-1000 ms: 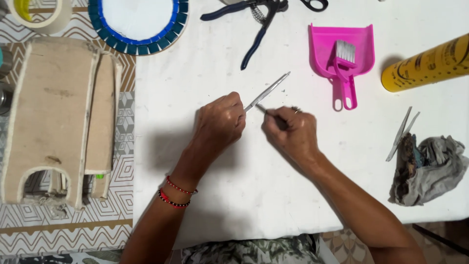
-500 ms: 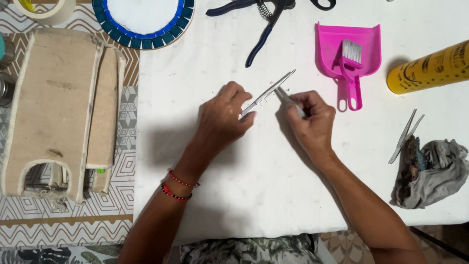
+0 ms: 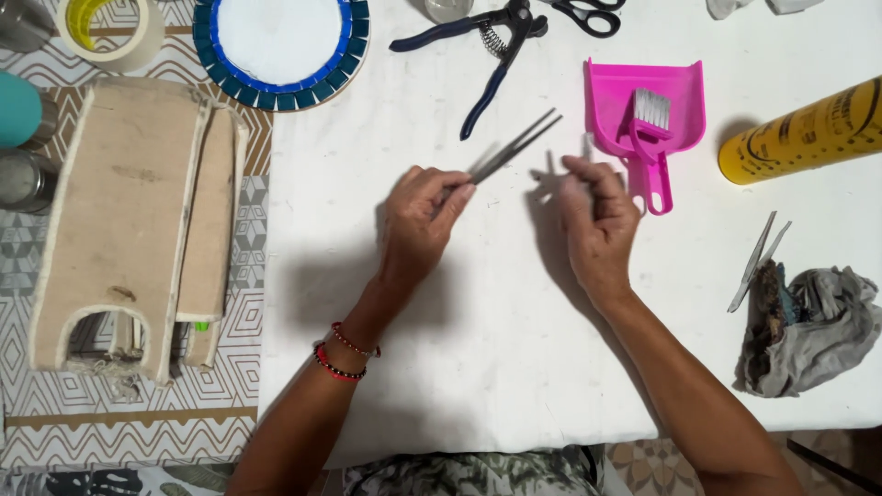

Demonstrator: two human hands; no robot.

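Left hand (image 3: 418, 216): clamped by thumb and fingers on one end of tweezers (image 3: 514, 147); wrist with two bead bracelets (image 3: 344, 354), one red and black.
Tweezers: thin, grey metal, held above tabletop (image 3: 478, 367), free tips angled up and right toward dustpan (image 3: 643, 106); prongs slightly parted at far end.
Right hand (image 3: 597, 216): empty, fingers curled loosely together, just right of tweezers, not touching; near dustpan handle.
Hands: apart, tweezers between.
Tabletop: white sheet; patterned cloth on left strip.
Dustpan: pink, small, with pink brush (image 3: 650, 119) lying inside, white bristles up.
Pliers (image 3: 487, 46): blue handles, spring between, above tweezers, well clear.
Scissors (image 3: 588, 14): black handles, top edge, partly cut off.
Can (image 3: 808, 133): yellow cylinder, lying on side, right of dustpan.
Rag (image 3: 813, 331): grey, crumpled, at right edge; second tweezers (image 3: 758, 262) resting beside, touching rag edge.
Round piece (image 3: 280, 46): white disc with rim of blue tiles, top left.
Tape roll (image 3: 110, 28): pale, top left corner.
Board piece (image 3: 129, 230): beige, tall, arched cut-out at lower end, lying flat on patterned cloth, well apart from hands.
Containers (image 3: 18, 138): teal and metal, left edge, partly out of view.
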